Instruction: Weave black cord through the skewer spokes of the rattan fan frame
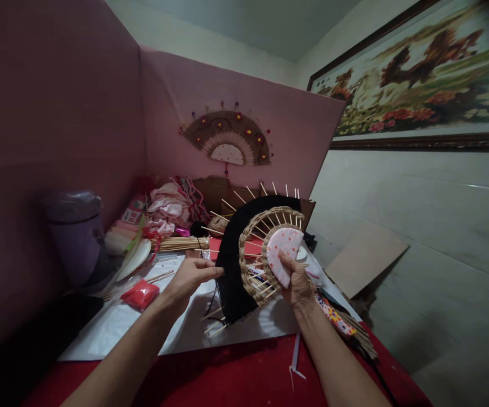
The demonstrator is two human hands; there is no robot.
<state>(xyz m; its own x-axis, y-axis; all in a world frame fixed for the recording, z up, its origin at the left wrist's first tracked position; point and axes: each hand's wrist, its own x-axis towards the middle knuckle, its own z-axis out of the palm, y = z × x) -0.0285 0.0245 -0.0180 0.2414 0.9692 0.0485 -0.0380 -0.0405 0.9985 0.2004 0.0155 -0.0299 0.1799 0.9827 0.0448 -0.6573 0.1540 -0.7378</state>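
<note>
A half-round craft fan (236, 237) is held up over the table, tilted on its side. Black fabric or yarn forms its wide outer band, with thin wooden sticks poking past the rim. Inside that runs a braided tan cord arc, then a pink dotted half-circle (282, 251) at the centre. My right hand (298, 282) grips this pink part, thumb on its front and the other fingers behind it. At the left edge of the black band, my left hand (195, 277) has thumb and fingers closed on the rim. What lies behind the band is hidden.
A finished-looking fan (231, 133) hangs on the pink partition. Pink cloth (170, 203), bundled sticks (180, 243), a red packet (139, 294) and a purple container (77, 243) stand or lie at left. Patterned fabric (335, 316) lies right. White paper covers part of the red table (210, 379).
</note>
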